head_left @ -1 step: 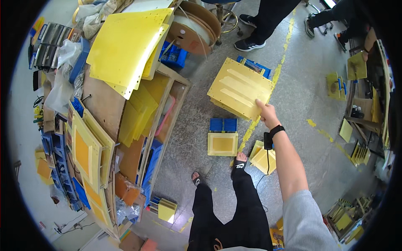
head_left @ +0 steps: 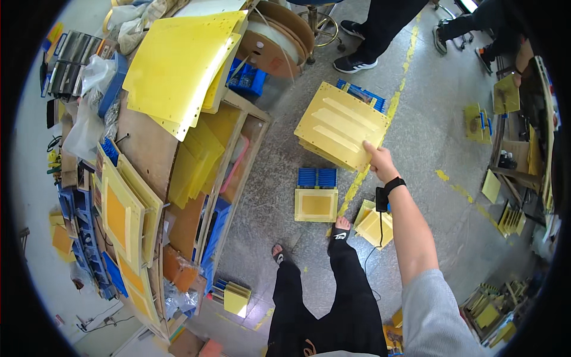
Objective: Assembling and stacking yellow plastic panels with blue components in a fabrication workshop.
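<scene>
Strip-faced yellow panel (head_left: 339, 134) is positioned ahead and slightly right, above further panel edges (head_left: 324, 156); a blue rack (head_left: 370, 98) is partly covered by it. Whether its weight is borne by the rack cannot be determined. Smaller panels, a framed panel (head_left: 316, 205) and a leaning pair (head_left: 367, 223), are placed nearer; these could be struck if the large panel were swung low. Only one corner is gripped by the right hand (head_left: 380, 163): it is pinched, one digit laid on the face, the remaining fingers mostly hidden. Tilting could result from slippage there. The left hand is not shown; its fingers cannot be assessed. Snagging could be caused by the thin cable (head_left: 380, 226), hung from the wristband (head_left: 394, 185).
</scene>
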{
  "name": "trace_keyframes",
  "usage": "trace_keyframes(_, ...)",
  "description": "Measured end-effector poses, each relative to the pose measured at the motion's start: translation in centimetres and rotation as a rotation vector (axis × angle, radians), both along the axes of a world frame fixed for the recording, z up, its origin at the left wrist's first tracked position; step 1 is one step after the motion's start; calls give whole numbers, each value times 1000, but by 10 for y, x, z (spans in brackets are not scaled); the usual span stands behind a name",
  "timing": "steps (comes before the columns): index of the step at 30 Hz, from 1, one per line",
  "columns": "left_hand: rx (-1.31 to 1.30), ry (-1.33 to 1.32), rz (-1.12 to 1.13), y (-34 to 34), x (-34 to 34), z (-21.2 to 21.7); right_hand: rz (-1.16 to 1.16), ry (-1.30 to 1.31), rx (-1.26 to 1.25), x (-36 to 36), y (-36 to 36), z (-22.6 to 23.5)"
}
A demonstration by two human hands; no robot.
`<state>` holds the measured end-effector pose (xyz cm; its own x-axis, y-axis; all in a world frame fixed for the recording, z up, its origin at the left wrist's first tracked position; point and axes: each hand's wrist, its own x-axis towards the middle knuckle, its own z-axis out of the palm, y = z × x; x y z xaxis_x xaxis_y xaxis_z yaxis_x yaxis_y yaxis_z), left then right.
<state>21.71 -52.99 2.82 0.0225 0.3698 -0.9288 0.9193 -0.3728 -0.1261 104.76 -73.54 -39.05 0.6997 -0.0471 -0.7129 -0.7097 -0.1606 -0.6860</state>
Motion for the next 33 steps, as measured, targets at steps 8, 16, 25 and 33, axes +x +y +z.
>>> trace_keyframes(8,-2,38,125,1,63,16,148,-413,169,-8,47,87)
trace_keyframes(16,20,129,183,41,93,3,541,-295,207,-168,80,37)
trace_keyframes(25,163,312,533,101,-73,12,677,-191,-246,-271,99,-164)
trace_keyframes(33,99,496,526,101,-108,50,737,-58,-62,-245,68,-288)
